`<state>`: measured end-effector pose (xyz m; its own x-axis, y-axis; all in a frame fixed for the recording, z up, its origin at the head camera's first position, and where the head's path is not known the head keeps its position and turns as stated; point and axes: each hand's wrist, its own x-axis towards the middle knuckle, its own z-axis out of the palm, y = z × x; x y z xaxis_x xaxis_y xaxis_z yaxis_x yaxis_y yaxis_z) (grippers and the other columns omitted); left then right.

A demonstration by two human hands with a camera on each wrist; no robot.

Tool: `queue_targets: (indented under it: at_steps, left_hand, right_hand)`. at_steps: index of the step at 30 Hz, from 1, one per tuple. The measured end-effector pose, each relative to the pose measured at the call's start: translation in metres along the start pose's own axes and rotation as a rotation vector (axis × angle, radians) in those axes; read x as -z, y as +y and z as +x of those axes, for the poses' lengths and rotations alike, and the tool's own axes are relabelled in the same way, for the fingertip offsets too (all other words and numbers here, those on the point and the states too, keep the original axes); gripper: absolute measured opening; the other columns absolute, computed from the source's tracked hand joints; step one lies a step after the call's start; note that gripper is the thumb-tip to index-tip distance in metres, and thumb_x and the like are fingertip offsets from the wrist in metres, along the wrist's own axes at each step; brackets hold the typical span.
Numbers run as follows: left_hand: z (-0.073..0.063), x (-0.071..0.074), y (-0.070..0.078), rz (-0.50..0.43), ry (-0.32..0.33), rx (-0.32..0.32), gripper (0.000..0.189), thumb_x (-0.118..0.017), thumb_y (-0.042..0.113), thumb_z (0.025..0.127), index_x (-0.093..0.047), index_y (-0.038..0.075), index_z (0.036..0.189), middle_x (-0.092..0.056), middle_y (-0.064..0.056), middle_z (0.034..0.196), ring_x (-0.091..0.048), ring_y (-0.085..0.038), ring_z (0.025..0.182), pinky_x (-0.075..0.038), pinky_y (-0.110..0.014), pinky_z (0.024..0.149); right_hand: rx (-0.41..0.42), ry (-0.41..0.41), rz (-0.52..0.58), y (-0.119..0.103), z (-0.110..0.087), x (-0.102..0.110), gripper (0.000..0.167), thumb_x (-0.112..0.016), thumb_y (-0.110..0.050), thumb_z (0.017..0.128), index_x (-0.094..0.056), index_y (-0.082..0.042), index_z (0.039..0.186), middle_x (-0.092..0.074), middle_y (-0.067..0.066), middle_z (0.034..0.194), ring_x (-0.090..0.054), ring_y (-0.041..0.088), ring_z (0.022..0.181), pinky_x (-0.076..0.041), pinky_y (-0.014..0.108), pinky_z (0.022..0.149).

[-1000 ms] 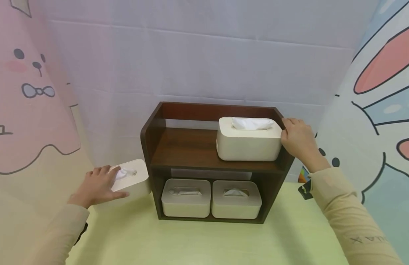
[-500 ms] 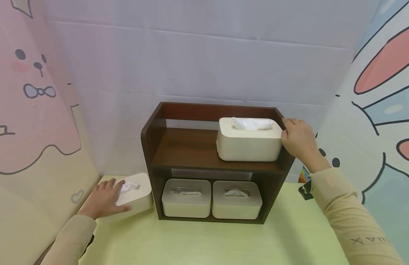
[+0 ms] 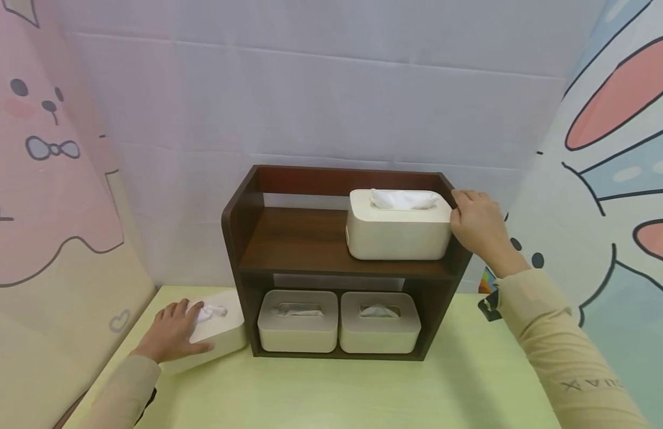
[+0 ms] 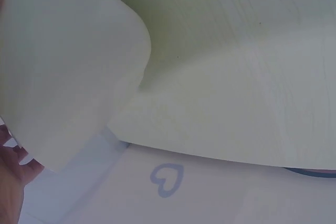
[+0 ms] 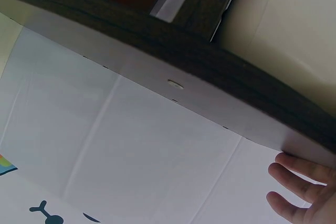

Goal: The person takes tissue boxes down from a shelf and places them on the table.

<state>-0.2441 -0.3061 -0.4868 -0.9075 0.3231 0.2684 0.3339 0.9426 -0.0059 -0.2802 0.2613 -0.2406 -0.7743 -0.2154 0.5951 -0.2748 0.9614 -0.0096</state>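
Nearest to me, pale yellow-green and lightly sheened, the surface (image 3: 321, 393) spreads across the front, between my two tan sleeves (image 3: 557, 345); the right one carries dark lettering. The left wrist view shows faint streaks and a few dark specks in the surface, with a soft shadow beside the tissue box (image 3: 226, 322) there.

My left hand (image 3: 173, 332) spans the outer end of that white box, thumb along the near side and fingers over the top toward the far side, so I have it in a grip. The box lies at the left, set askew near the shelf (image 3: 294, 238) — low to the surface, though I cannot tell whether its whole base touches. My right hand (image 3: 477, 225) holds the upper part of the shelf's right side panel; three fingers lie along its outer face, and my thumb is hidden.

The dark brown shelf stands upright on the surface, a dim shadow falling to its right. Two more boxes, a lower left box (image 3: 297, 336) and a lower right box (image 3: 380, 336), sit side by side in its bottom tier. One upper box (image 3: 398, 238) sits at the right of the top tier, white tissue showing.

Around all this hang printed walls: on the left a pink bear (image 3: 58, 202) with a bow tie and a small heart (image 3: 119, 320), on the right a large rabbit print (image 3: 621, 179). Farthest off, a creased, pale lilac back cloth (image 3: 321, 101) closes the space.
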Motion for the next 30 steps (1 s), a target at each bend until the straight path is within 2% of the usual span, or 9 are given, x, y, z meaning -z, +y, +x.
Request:
queue_targets:
  at_steps: [9,15,25,30]
  left_hand:
    - [-0.005,-0.011,-0.002,0.002,-0.009,0.004,0.096,-0.064,0.07,0.063,-0.045,0.002,0.127,-0.046,-0.031,0.12,-0.046,-0.05,0.105,-0.037,-0.062,0.084]
    - [-0.005,-0.015,-0.003,-0.057,-0.019,-0.01,0.096,-0.067,0.066,0.063,-0.042,0.001,0.128,-0.044,-0.033,0.122,-0.043,-0.053,0.107,-0.034,-0.063,0.088]
    - [-0.006,-0.015,-0.005,-0.078,-0.014,-0.036,0.096,-0.07,0.063,0.062,-0.04,0.0,0.129,-0.043,-0.034,0.122,-0.042,-0.053,0.11,-0.035,-0.063,0.087]
    - [-0.007,-0.014,-0.005,-0.105,-0.033,-0.02,0.098,-0.072,0.061,0.061,-0.038,0.001,0.13,-0.039,-0.035,0.128,-0.04,-0.054,0.114,-0.034,-0.066,0.087]
  right_hand:
    - [0.006,0.003,0.001,0.0,0.002,-0.003,0.041,-0.038,-0.007,0.086,-0.051,0.013,0.119,-0.054,0.032,0.115,-0.05,0.049,0.102,-0.04,0.061,0.081]
    - [0.012,0.016,0.004,0.002,0.002,-0.004,0.04,-0.038,-0.006,0.085,-0.052,0.013,0.118,-0.054,0.032,0.114,-0.051,0.049,0.101,-0.041,0.061,0.08]
    - [0.019,0.021,0.019,0.001,0.001,-0.003,0.04,-0.038,-0.006,0.085,-0.052,0.014,0.117,-0.054,0.033,0.114,-0.05,0.05,0.101,-0.041,0.061,0.081]
    - [0.012,0.019,0.024,0.002,0.001,-0.004,0.04,-0.038,-0.006,0.084,-0.052,0.013,0.117,-0.054,0.032,0.115,-0.05,0.05,0.102,-0.04,0.061,0.082]
